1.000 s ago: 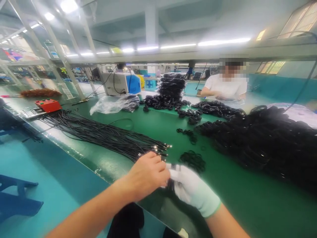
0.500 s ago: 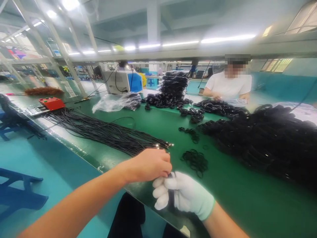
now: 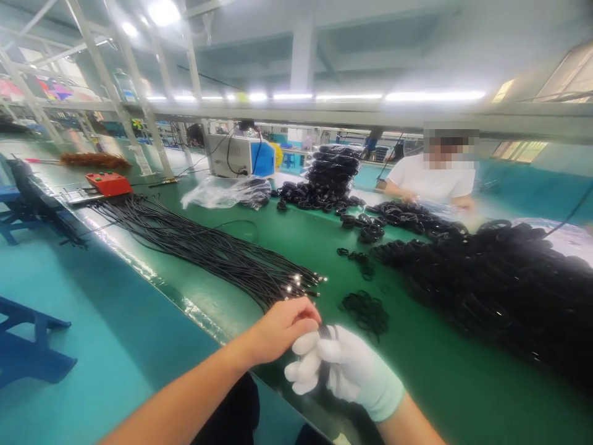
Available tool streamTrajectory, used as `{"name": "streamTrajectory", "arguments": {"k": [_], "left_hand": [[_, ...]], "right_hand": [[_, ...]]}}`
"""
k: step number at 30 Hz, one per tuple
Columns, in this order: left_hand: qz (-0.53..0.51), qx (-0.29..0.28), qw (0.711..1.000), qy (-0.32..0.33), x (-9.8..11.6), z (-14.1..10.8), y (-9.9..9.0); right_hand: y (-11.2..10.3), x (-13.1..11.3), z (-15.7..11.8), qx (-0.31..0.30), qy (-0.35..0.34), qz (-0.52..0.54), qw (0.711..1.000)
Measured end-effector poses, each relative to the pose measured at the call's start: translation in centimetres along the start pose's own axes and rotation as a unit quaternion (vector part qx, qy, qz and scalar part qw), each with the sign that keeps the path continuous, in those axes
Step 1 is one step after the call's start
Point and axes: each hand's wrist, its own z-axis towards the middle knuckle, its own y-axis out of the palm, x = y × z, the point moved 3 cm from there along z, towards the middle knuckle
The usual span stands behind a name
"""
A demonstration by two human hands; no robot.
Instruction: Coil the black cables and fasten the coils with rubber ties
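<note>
My right hand (image 3: 349, 371), in a white glove, is closed around a black cable bundle (image 3: 325, 352) near the table's front edge. Bare and pinched at the fingertips, my left hand (image 3: 285, 327) meets the top of that bundle; what its fingers grip is too small to make out. Just beyond it lie the metal-tipped ends of long black cables (image 3: 217, 256). A small heap of thin black loops (image 3: 365, 312) rests on the green table past the glove.
A large pile of black coiled cables (image 3: 486, 290) covers the right side. Behind are stacked coils (image 3: 331, 173), a plastic bag (image 3: 213, 193) and a white-and-blue machine (image 3: 241, 154). A red box (image 3: 109, 183) sits left. Across the table is a person (image 3: 435, 179). A blue stool (image 3: 37, 340) stands lower left.
The view has shifted slightly. My left hand has drawn back a little from the cable ends, uncovering more metal tips, and its thumb now shows. My right hand still holds the bundle.
</note>
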Motion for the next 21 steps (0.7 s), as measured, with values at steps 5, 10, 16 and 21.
{"name": "streamTrajectory", "arguments": {"k": [5, 10, 16, 21], "left_hand": [[-0.068, -0.010, 0.998, -0.014, -0.9, -1.1, 1.1], [-0.026, 0.088, 0.995, 0.043, -0.8, -2.1, 1.8], [-0.008, 0.185, 0.970, 0.158, 0.0, -3.6, 3.2], [0.052, 0.237, 0.939, 0.244, 1.0, -4.7, 3.8]], "right_hand": [[1.1, -0.9, -0.2, -0.042, 0.009, -0.096, 0.994], [2.4, -2.0, -0.8, -0.069, 0.021, -0.192, 0.979], [3.9, -2.4, -1.7, -0.061, 0.064, -0.253, 0.963], [4.7, -2.8, -1.9, -0.066, 0.056, -0.264, 0.961]]}}
